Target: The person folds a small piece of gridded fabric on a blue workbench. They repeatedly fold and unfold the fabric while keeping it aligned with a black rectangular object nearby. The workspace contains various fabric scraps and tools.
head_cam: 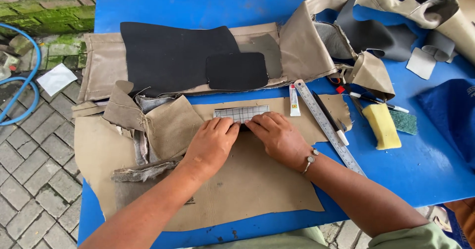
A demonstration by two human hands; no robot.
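A person bends over a blue work table (pixel 198 1), both hands pressed flat on a small gridded strip (pixel 241 113) that lies on a tan leather sheet (pixel 247 184) at the table's near edge; the left hand (pixel 213 142) covers the strip's near left corner, fingers together and bearing down, nothing clamped between them; the right hand (pixel 279 137), a bracelet (pixel 310 161) at its wrist, does the same at the near right, fingertips meeting the left's over a dark spot beneath; whether that spot is a hole or a patch cannot be told. The strip looks thin, light and limp, apt to curl or shift, so it is best handled by its edges and smoothed flat; the leather under it looks soft yet heavy enough to stay put. Just right of the strip lie a small glue tube (pixel 294 100), a steel ruler (pixel 326 125) and a black pen (pixel 329 118); farther right, a yellow sponge (pixel 382 125); on the far side, black leather pieces (pixel 173 56) rest on more tan material.
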